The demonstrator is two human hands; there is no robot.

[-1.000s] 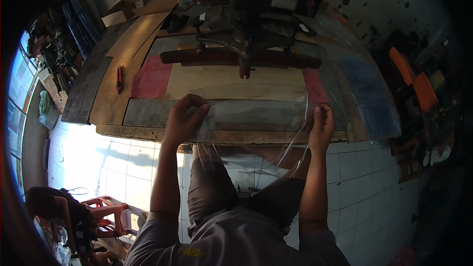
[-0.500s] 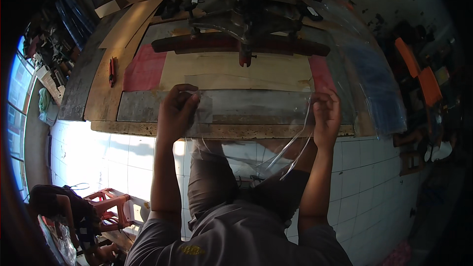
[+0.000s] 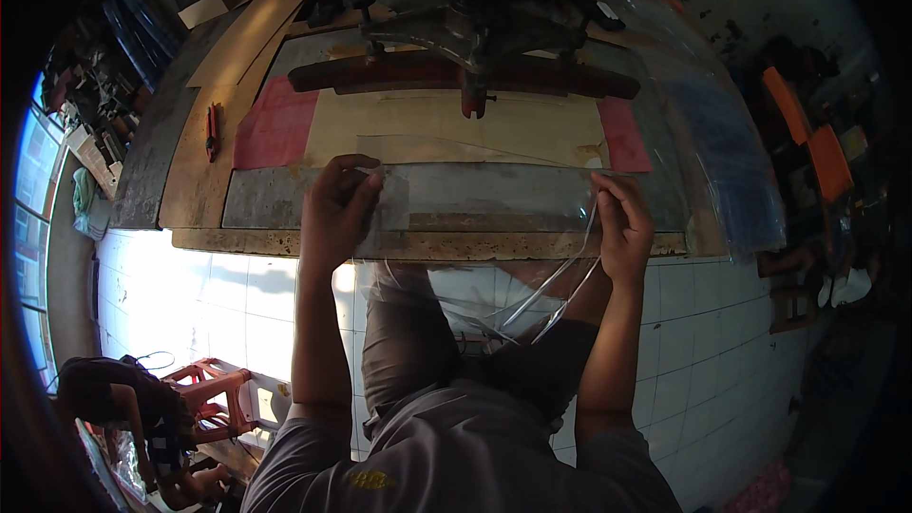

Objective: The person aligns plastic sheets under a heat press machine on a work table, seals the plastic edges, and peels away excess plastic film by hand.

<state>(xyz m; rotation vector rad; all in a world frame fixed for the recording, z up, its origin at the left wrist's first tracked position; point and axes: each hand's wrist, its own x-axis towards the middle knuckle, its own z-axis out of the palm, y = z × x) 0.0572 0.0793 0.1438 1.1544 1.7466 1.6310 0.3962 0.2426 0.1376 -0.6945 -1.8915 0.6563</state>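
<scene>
My left hand (image 3: 337,209) pinches the left edge of a clear plastic sheet (image 3: 484,199) at the near edge of a worn wooden workbench (image 3: 190,190). My right hand (image 3: 622,223) grips the sheet's right edge, fingers curled around it. The sheet stretches between both hands over a grey metal strip (image 3: 275,199) and hangs down over my lap (image 3: 427,342). Further back, a dark press arm (image 3: 465,76) with a long bar hangs above a tan board (image 3: 446,128) flanked by red pads (image 3: 275,123).
A red-handled tool (image 3: 212,128) lies on the bench at left. More clear plastic (image 3: 722,161) is heaped at the bench's right end. Orange items (image 3: 807,133) sit far right. A red plastic stool (image 3: 223,389) and another person (image 3: 114,399) are at lower left on the white tiled floor (image 3: 722,323).
The view has tilted so the bench sits lower in the picture. Both hands keep hold of the plastic sheet, which has been drawn slightly nearer the bench edge.
</scene>
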